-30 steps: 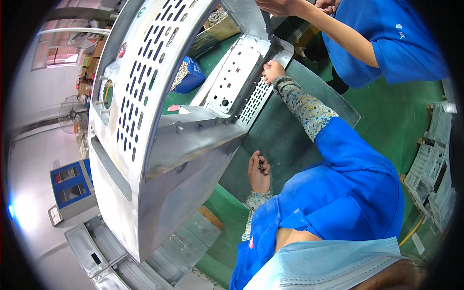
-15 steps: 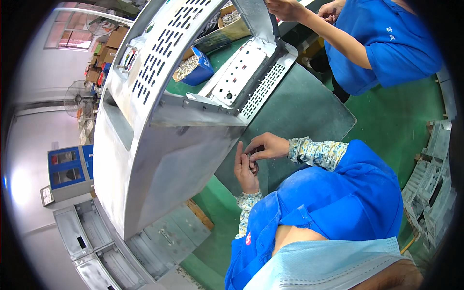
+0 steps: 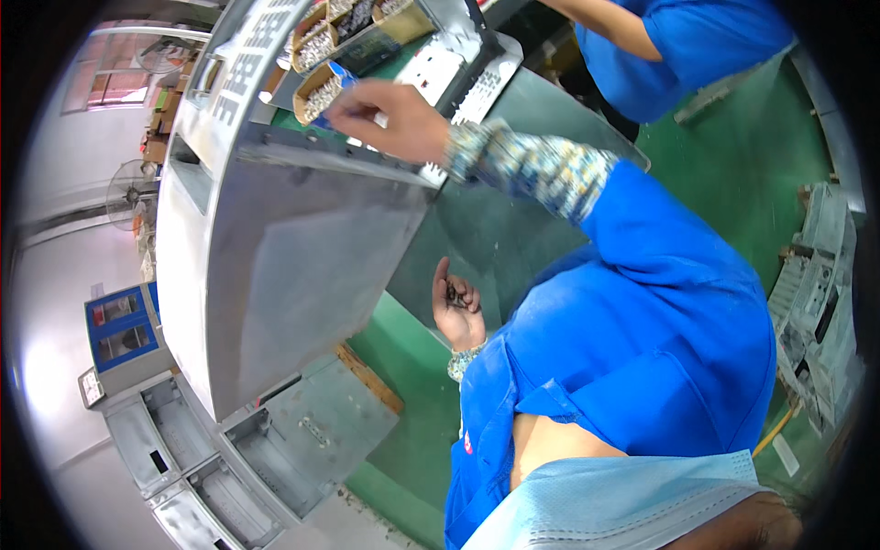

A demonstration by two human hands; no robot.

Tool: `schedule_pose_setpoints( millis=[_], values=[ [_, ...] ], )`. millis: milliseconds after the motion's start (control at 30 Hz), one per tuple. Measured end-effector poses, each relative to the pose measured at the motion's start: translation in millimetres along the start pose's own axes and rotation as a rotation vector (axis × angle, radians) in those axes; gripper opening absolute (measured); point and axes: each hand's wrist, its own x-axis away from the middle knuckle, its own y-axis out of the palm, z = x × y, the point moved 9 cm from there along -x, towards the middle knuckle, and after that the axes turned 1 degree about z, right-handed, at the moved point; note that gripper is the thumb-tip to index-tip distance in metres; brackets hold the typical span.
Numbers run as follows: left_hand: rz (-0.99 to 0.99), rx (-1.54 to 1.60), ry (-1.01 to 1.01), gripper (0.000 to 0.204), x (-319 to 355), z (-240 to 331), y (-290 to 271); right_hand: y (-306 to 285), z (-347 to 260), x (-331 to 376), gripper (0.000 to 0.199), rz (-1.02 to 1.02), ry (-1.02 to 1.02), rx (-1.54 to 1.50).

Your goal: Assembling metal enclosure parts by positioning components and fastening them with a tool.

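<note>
My left hand [image 3: 456, 307] is held palm up beside the dark green tabletop [image 3: 458, 220]. Its fingers curl round several small dark pieces, perhaps screws, and the index finger points outward. My right hand [image 3: 392, 121] reaches over the upper edge of a large grey metal casing [image 3: 312, 247]. Motion blurs its bent fingers, and whether anything is in them is hidden. Just beyond those fingertips stands a small blue box [image 3: 318, 95] full of light-coloured small metal parts. A white perforated plate [image 3: 481, 87] belongs to the casing's far side.
More open boxes of small parts [image 3: 313, 48] stand behind the casing. Across the table a co-worker in a blue top [image 3: 678, 55] is close by. Grey metal housings [image 3: 302, 431] lie at lower left, and stacked metal parts [image 3: 816, 302] at right.
My right hand has left my left hand and moved up and away, over the casing toward the blue box. The casing now appears farther left and higher, and the co-worker's hands are out of sight.
</note>
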Motion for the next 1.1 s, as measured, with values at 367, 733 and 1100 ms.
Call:
schedule_pose_setpoints(
  millis=[367,733,1100],
  values=[
    [0.071,0.142,-0.081,0.014,34.7,-9.7,-27.1,32.8,-8.5,-56.5,0.012,0.290,-0.167,0.220],
    [0.181,-0.023,-0.055,0.019,34.4,7.0,-35.7,51.2,-14.4,-64.3,0.015,0.414,-0.256,0.367],
    [0.108,-0.011,-0.141,0.018,14.5,-4.4,-31.8,46.7,-26.4,-69.8,0.016,0.436,-0.449,0.328]
  ],
)
